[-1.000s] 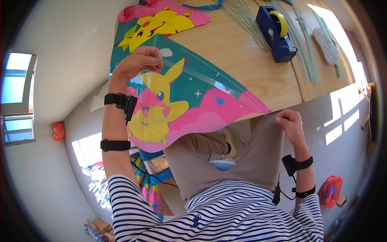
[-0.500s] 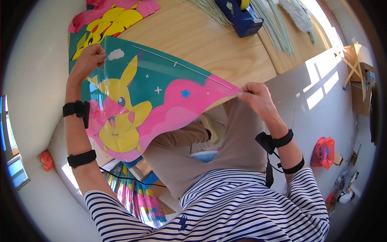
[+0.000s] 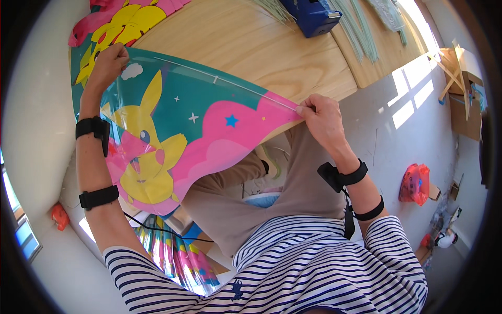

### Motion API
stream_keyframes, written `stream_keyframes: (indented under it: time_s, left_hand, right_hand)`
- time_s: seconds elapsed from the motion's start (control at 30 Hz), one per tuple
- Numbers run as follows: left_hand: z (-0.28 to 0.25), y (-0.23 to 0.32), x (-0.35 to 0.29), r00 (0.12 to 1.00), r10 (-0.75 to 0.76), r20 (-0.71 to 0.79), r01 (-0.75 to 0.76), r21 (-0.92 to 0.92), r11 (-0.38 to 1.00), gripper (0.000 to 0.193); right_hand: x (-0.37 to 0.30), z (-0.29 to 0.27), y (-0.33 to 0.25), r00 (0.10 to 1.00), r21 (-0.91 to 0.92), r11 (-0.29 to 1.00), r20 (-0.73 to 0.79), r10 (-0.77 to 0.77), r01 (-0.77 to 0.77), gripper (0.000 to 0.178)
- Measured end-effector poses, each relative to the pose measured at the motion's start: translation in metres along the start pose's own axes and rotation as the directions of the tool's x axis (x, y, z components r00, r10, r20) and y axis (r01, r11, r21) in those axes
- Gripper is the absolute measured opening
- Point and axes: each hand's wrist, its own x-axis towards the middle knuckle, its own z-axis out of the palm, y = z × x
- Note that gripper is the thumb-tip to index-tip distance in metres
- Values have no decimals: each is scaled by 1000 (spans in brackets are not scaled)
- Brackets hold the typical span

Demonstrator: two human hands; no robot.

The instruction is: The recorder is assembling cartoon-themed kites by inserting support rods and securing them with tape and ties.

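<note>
A triangular plastic-film kite (image 3: 217, 123), green and pink with a yellow cartoon animal, is spread between my hands. It hangs over my lap and overlaps the table's near edge. A thin white rod (image 3: 235, 85) runs along its upper edge, with a small cross mark near the middle. My left hand (image 3: 107, 65) is closed at the kite's upper left corner, its fingertips partly hidden. At the pointed right corner, my right hand (image 3: 321, 118) pinches the film between thumb and fingers. Beyond my left hand lies another printed kite sheet (image 3: 130, 23) of the same pattern.
On the wooden table (image 3: 251, 42) are a blue tape dispenser (image 3: 315, 21), many pale thin sticks (image 3: 361, 36) and a clear plastic bag (image 3: 385, 15). Folded printed film (image 3: 178, 256) lies below my left arm. A red plastic bag (image 3: 414, 184) and cardboard box (image 3: 465, 118) are at the right.
The whole view has shifted, so table, kite and hands all appear farther left. Both hands keep the same hold, and the kite stays stretched between them.
</note>
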Motion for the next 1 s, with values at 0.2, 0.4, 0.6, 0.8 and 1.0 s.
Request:
stream_keyframes:
  time_s: [0.2, 0.4, 0.6, 0.8, 1.0]
  left_hand:
    - [2, -5, 6, 1000, -9, -5, 9, 8, 1000, 8]
    - [7, -5, 8, 1000, -27, -7, 27, -12, 1000, 8]
    - [10, -3, 10, 999, -35, 9, 35, -12, 999, 7]
    - [15, 2, 11, 997, -82, -7, 83, 68, 994, 8]
    - [22, -8, 20, 997, -68, -26, 70, 70, 995, 11]
  right_hand:
    - [3, 5, -2, 1000, -30, 1000, -25, -4, 3, 15]
    - [2, 10, -3, 998, -37, 999, -63, -14, 12, 13]
    - [1, 12, -1, 993, -71, 996, -96, -64, 58, 11]
    - [1, 19, 1, 980, -140, 983, -142, -141, 121, 9]
    - [1, 19, 1, 983, -131, 986, -140, -118, 100, 9]
